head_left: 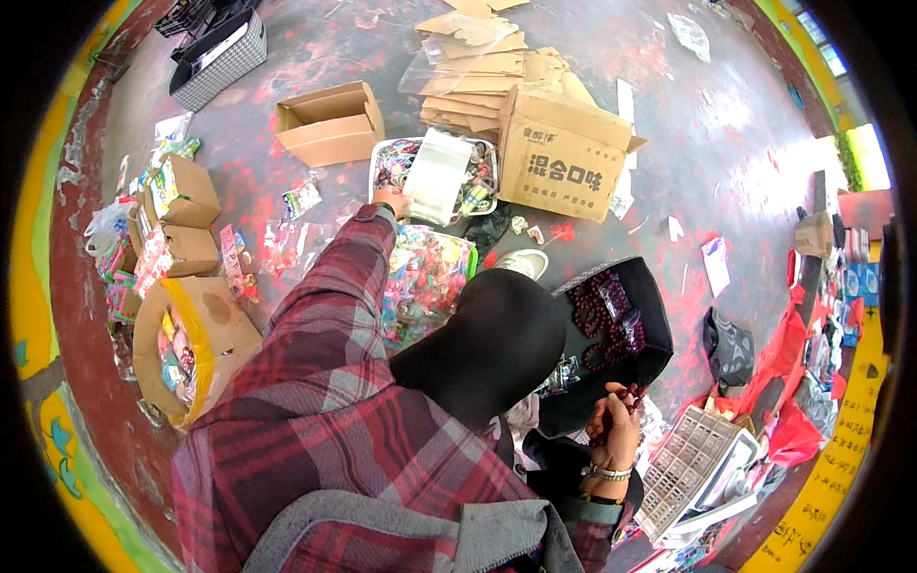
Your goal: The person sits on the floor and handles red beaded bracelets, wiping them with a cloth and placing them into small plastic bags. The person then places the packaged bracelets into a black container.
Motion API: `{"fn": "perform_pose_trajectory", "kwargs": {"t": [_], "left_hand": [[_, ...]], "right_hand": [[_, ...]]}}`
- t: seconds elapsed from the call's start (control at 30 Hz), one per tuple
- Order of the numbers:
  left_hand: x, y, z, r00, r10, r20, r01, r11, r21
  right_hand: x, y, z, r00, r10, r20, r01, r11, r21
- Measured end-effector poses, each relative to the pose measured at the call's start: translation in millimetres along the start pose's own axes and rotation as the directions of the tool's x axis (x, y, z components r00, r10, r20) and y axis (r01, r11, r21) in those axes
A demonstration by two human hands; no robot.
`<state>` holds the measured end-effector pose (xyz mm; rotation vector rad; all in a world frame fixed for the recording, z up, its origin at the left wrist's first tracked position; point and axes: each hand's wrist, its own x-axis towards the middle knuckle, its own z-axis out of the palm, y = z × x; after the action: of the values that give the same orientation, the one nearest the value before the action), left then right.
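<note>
My left hand [392, 199] reaches far forward, its fingers closed at the lower left edge of a stack of clear plastic bags [437, 177]. The stack lies across a white tray [373, 172] full of small colourful trinkets. My right hand [619, 430] is closed around dark red beads [626, 392], some showing above the fingers. Beyond it stands a black open box [654, 329] with dark red bead bracelets [594, 315] and small clear-wrapped packets inside. Colourful packaged goods [425, 282] lie between the tray and my black-clad knee [506, 334].
An open carton [330, 143], flattened cardboard [475, 91] and a printed box [559, 158] stand at the back. Left are a taped carton [224, 329] with soft goods and a grey woven basket [224, 72]. A beige plastic crate [688, 468] sits by my right wrist.
</note>
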<state>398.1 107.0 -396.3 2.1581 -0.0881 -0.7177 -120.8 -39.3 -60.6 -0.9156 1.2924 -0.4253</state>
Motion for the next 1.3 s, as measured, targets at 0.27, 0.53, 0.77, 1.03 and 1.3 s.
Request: {"fn": "perform_pose_trajectory", "kwargs": {"t": [0.27, 0.53, 0.77, 1.03, 1.3], "left_hand": [[14.0, 5.2, 9.2, 0.992, 0.106, -0.075, -0.068, 0.916, 0.395], [30.7, -10.0, -11.5, 0.998, -0.041, 0.044, 0.012, 0.859, 0.511], [25.9, -0.4, 4.4, 0.996, 0.018, 0.083, -0.077, 0.604, 0.793], [26.1, 12.2, -27.1, 0.974, 0.124, -0.191, -0.037, 0.913, 0.407], [-7.3, 44.9, -22.0, 0.86, 0.22, -0.461, 0.003, 0.9, 0.435]], "right_hand": [[-5.6, -10.9, 17.1, 0.992, 0.107, 0.069, -0.114, 0.987, 0.112], [-2.2, -5.2, 18.3, 0.988, 0.126, 0.092, -0.136, 0.984, 0.118], [-4.5, -3.6, 18.3, 0.986, 0.135, 0.103, -0.146, 0.984, 0.107], [-9.1, -7.0, 19.3, 0.978, 0.16, 0.134, -0.177, 0.976, 0.13], [-10.1, -5.3, 21.7, 0.989, 0.128, 0.078, -0.137, 0.984, 0.11]]}}
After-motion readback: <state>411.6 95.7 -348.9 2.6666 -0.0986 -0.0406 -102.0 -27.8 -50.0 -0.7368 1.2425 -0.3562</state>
